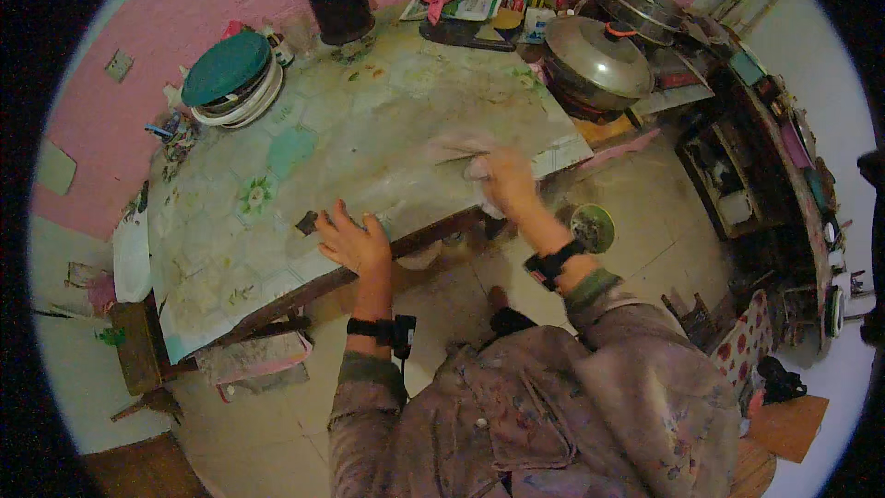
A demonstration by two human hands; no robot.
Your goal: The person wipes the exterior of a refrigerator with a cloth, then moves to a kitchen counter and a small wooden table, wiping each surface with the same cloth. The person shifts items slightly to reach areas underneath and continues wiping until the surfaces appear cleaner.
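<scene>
My left hand [354, 242] is at the table's front edge with its fingers spread and nothing in its grip. By its fingertips lies a small dark flat piece [307, 223]. My right hand [510, 183], blurred, is closed on a pale, crumpled thing [478, 169] that looks like a cloth or tissue. Thin dark strands show beside those fingers; I cannot tell what they are. Under both hands is a table with a patterned plastic tablecloth [387, 111], which has green flower prints and stains.
Stacked plates under a teal lid [228, 69] stand at the back left. A dark-filled clear container [337, 3] is at the back. Beyond the table's right end sits a lidded metal wok [598, 62]. A green-rimmed bin [592, 228] is on the floor to the right.
</scene>
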